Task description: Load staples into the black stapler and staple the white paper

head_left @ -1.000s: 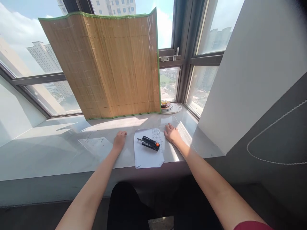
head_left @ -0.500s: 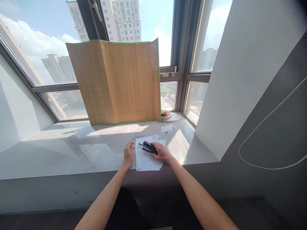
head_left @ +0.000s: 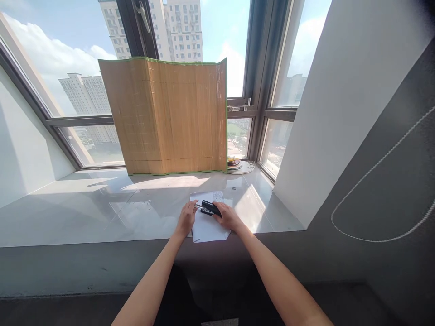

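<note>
A black stapler (head_left: 211, 208) with its top swung up is over the white paper (head_left: 210, 228), its metal part pointing left. My right hand (head_left: 228, 217) is closed around the black rear end of the stapler. At the other end, the fingers of my left hand (head_left: 187, 218) close on the tip of the metal part. Some handwriting shows on the paper's upper right corner. The fingertips of both hands are partly hidden.
Behind the paper, a small dark strip (head_left: 234, 188) lies on the tiled sill (head_left: 81, 222). A bamboo mat (head_left: 176, 117) with green edging stands against the window. Stacked plates (head_left: 242, 167) sit in the corner, and a looped cord (head_left: 353, 236) hangs at right.
My left hand has moved right, from beside the paper onto the stapler's metal end. My right hand still holds the stapler. The view has shifted slightly.
</note>
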### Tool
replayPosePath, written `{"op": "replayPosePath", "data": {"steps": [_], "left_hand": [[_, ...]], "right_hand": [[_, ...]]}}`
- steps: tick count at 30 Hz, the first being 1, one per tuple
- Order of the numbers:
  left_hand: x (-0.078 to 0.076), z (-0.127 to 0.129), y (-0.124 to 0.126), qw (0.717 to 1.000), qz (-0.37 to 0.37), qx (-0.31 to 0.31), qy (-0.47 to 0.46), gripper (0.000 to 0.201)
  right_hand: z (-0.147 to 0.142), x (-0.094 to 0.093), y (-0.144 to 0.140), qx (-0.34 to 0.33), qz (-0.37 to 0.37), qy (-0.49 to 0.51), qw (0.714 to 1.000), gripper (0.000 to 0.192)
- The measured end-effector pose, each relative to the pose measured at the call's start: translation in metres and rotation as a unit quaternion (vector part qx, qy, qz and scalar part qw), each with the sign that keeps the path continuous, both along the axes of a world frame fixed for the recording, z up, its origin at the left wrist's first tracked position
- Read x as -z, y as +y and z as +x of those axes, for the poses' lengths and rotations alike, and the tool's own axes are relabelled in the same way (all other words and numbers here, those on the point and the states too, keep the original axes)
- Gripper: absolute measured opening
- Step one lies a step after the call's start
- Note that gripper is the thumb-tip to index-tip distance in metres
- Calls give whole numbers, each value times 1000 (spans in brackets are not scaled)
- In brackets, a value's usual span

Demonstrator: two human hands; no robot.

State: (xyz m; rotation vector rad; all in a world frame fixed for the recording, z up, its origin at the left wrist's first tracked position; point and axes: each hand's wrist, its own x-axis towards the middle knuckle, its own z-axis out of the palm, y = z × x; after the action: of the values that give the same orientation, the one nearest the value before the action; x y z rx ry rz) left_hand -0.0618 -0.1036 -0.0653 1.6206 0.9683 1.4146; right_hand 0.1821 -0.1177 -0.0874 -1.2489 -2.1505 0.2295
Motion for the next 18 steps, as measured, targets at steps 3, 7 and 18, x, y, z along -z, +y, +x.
{"op": "replayPosePath", "data": {"steps": [3,7,18], "left_hand": [[-1,0,-1,1000,9,1,22,27],[-1,1,1,999,-1,13,42,28],[2,1,9,997,-3,-1,75,22]], "right_hand": [[1,-1,0,-7,-5,-2,1000,52],[2,-2,-2,-11,-3,4,1000,53],[1,-4,-3,-21,0,14,1000,55]]}}
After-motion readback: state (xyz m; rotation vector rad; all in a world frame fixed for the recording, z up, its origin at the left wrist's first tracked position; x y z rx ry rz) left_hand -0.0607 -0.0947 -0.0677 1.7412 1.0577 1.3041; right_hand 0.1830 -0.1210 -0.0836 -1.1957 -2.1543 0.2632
